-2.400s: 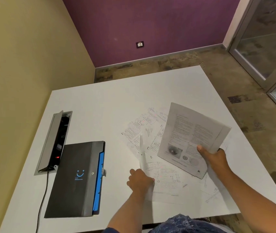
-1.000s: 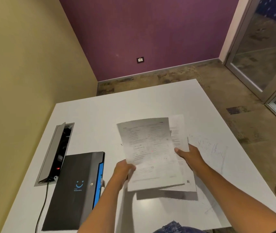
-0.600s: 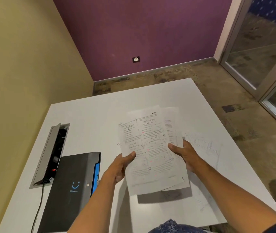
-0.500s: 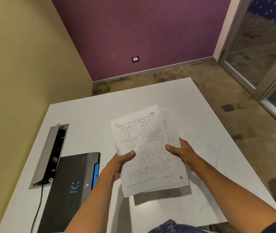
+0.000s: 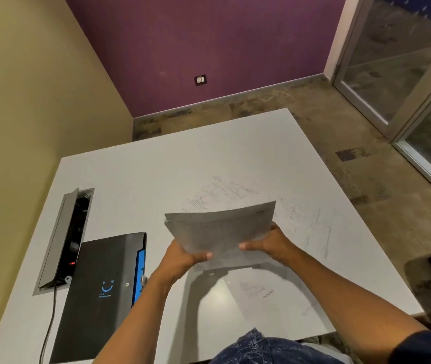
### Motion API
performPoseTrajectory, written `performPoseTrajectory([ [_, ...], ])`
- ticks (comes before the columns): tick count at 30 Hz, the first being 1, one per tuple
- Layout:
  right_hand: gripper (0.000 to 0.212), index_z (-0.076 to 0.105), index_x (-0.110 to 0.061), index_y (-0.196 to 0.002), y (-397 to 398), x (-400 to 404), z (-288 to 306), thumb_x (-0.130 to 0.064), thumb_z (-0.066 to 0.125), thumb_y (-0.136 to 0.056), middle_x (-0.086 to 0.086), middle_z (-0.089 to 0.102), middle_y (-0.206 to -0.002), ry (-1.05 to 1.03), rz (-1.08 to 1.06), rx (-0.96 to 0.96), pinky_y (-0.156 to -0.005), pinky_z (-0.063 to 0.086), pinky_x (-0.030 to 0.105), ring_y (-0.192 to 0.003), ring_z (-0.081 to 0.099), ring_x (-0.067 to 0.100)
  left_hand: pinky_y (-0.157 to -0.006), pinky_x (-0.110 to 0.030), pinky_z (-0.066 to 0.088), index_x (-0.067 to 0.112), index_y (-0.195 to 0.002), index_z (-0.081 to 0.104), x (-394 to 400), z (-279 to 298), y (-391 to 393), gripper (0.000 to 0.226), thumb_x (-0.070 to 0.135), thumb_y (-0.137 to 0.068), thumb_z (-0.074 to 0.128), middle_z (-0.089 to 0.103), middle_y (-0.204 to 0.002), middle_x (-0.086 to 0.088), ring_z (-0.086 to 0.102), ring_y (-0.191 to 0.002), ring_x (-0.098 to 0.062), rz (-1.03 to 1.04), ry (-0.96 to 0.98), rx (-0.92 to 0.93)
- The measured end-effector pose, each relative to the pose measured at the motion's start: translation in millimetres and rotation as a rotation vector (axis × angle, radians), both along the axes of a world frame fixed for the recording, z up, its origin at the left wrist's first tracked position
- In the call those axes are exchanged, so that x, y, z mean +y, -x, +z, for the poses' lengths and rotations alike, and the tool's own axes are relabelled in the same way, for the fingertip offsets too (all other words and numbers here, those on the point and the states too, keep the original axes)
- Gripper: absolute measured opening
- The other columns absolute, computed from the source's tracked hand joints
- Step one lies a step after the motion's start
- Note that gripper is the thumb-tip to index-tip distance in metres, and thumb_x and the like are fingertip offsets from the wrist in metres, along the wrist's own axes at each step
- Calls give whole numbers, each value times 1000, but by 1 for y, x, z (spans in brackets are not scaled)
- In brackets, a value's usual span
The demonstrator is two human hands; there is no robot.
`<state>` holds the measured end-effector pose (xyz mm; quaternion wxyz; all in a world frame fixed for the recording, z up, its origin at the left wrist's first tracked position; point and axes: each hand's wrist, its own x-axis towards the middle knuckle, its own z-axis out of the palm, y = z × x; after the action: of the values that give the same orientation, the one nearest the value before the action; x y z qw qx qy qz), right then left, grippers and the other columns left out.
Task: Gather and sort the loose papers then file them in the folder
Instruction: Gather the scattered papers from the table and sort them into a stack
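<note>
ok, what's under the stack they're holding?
Both the left hand and right hand hold the stack above the table. Below it: its shadow and one loose sheet. More sheets lie beyond. Anything directly beneath is hidden.

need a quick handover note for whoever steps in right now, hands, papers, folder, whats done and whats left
Left hand and right hand: both grip the near edge of the gathered paper stack, held tilted above the table.
Folder: black, closed, flat on the table to the left of the hands.
Loose sheets lie on the table to the right, one more sheet nearer, below the hands.
Done: part of the papers gathered.
Left: collect the remaining sheets, sort, open the folder, file.
</note>
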<state>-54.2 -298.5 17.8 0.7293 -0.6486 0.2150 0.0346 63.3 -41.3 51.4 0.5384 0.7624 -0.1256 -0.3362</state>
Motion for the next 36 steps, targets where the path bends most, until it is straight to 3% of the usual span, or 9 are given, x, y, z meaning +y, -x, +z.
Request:
performPoseTrajectory([
  [6, 59, 77, -30, -116, 3, -1, -16, -33, 101, -62, -2, 79, -116, -61, 35, 18, -85, 62, 29, -107, 75, 17, -86, -27, 62, 38, -107, 76, 3, -23, 11, 45, 19, -70, 94, 78, -112, 12, 74, -104, -10, 16, -81, 34],
  [9, 55, 77, -23, -112, -7, -4, -15, -27, 100, -63, 4, 79, -113, -67, -33, 10, -82, 62, 28, -104, 76, 19, -86, -27, 60, 31, -118, 73, -3, -22, 7, 53, 20, -72, 94, 77, -118, 7, 74, -106, -12, 54, 7, 58],
  [13, 57, 72, -22, -124, -22, -13, -4, -31, 94, -72, 0, 77, -120, -65, 30, -21, -94, 61, 39, -112, 74, 22, -98, -42, 57, 22, -127, 71, -12, -22, -6, 52, 20, -78, 90, 76, -122, 0, 73, -113, -22, 94, 44, 175],
  [17, 86, 55, -26, -145, -32, -38, -6, -34, 96, -70, -7, 66, -140, 382, 336, 176, -107, 52, 37, -130, 62, 17, -95, -40, 59, 22, -119, 72, -11, -30, -16, 39, 13, -83, 85, 77, -114, -1, 72, -108, -25, 176, -77, 165],
  [22, 105, 34, -19, -157, -26, -64, -31, -52, 86, -72, 10, 40, -157, 1112, 338, 560, -114, 40, 43, -141, 44, 31, -98, -53, 58, 10, -127, 68, 4, -42, -19, 46, 3, -84, 82, 76, -119, -12, 71, -111, -36, 262, -69, 268],
  [25, 104, 36, -20, -150, -18, -73, -43, -58, 86, -67, 10, 46, -144, 1227, 356, 725, -105, 43, 43, -130, 50, 31, -98, -53, 58, 11, -127, 68, 12, -46, -18, 47, 3, -83, 83, 77, -118, -10, 73, -109, -34, 269, -40, 329],
  [30, 105, 39, -18, -143, -19, -86, -48, -57, 91, -60, 7, 53, -133, 1255, 404, 738, -104, 44, 39, -123, 54, 27, -90, -44, 62, 12, -128, 68, 22, -47, -20, 46, 2, -85, 80, 76, -121, -9, 73, -110, -31, 274, 16, 416],
  [33, 94, 43, -21, -138, -19, -91, -48, -50, 91, -63, 3, 59, -128, 1213, 390, 724, -103, 42, 38, -119, 60, 24, -92, -46, 61, 10, -130, 67, 30, -48, -20, 48, 1, -85, 79, 75, -123, -10, 71, -114, -34, 293, 37, 437],
  [36, 47, 56, -23, -119, -11, -91, -51, -39, 78, -81, -2, 66, -118, 1169, 376, 615, -90, 43, 34, -105, 66, 21, -88, -44, 62, 11, -129, 67, 35, -49, -19, 48, 1, -84, 79, 75, -124, -10, 72, -113, -34, 332, 48, 455],
])
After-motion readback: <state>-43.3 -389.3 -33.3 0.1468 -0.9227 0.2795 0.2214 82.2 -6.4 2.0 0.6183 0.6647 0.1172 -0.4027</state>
